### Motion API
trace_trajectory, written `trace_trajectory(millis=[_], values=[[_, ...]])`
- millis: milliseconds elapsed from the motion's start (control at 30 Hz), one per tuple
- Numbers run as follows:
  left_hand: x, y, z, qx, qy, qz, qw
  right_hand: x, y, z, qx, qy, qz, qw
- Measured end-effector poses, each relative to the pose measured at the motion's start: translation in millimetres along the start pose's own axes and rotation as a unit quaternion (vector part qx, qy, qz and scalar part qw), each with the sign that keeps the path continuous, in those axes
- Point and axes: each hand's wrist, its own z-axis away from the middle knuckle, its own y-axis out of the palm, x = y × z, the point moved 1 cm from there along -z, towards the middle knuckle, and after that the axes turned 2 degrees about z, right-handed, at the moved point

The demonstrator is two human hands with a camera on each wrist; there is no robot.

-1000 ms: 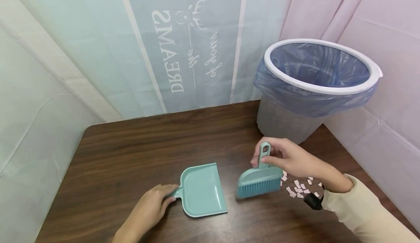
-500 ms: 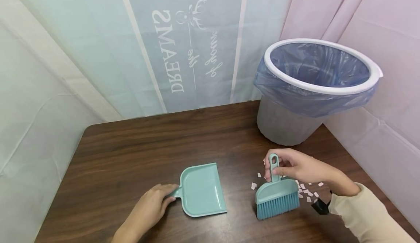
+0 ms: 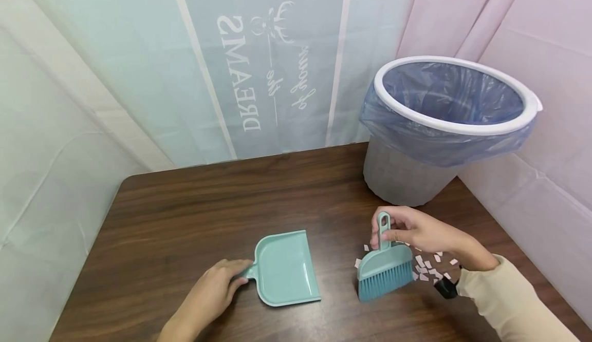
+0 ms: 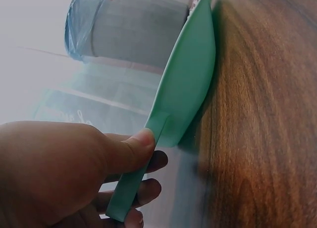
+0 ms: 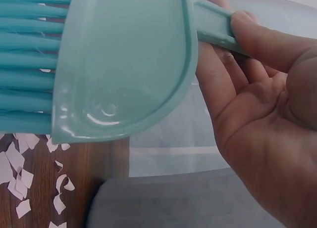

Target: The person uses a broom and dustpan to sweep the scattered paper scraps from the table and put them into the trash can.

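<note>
Teal plastic brush (image 3: 385, 260), bristles down, near small white paper scraps (image 3: 420, 261) on dark wood-grain bench (image 3: 208, 213); contact with bench unclear. Right hand (image 3: 416, 229) pinches its handle between thumb and fingers. Pale-teal plastic dustpan (image 3: 284, 270) left of brush, apart, wide edge toward it; left hand (image 3: 215, 285) grips its handle, thumb against it. Behind brush, grey bin (image 3: 400, 177), white oval rim (image 3: 467, 128), blue plastic liner (image 3: 418, 144).
</note>
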Motion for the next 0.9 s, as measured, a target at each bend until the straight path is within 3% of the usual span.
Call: trace_trajectory(millis=[267,600,900], values=[[-0.6,-0.2,0.1,0.001,-0.005,0.003,1.0000,-2,-7,-8,-0.030,-0.006,0.030,0.999],[-0.4,0.6,-3.2,-0.017,0.022,-0.002,0.9996,5,-17,-18,-0.075,-0.010,0.077,0.994],[-1.6,-0.5,-0.9,-0.016,0.026,-0.005,0.9995,17,-22,-21,-0.162,-0.049,0.160,0.972]])
